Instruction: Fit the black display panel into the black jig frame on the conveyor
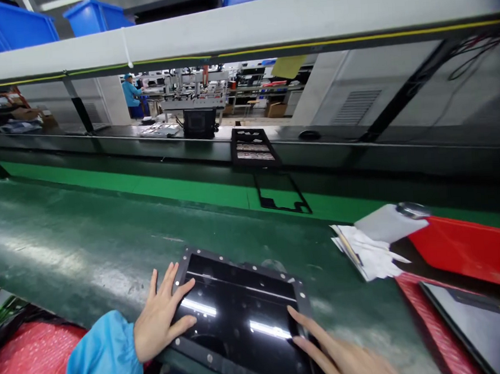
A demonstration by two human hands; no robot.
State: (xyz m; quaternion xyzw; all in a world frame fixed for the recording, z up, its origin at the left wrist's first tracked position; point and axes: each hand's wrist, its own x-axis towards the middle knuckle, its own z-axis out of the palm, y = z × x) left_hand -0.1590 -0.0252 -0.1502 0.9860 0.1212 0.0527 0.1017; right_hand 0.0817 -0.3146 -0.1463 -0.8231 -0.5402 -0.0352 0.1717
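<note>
A black glossy panel (241,314) in a dark frame lies flat on the dark green belt at the near edge. My left hand (160,316) rests on its left edge with fingers spread, thumb and fingers reaching onto the glass. Stretched fingers of my right hand (336,354) lie flat on the panel's right side. Neither hand holds anything. A blue sleeve covers my left arm.
A thin black frame (282,199) lies on the green strip farther back, with a black tray (254,147) beyond it. White papers (364,248), a red tray (465,250) and another panel (479,325) sit at right. Red bubble wrap (27,358) lies at lower left. A person in blue stands far behind.
</note>
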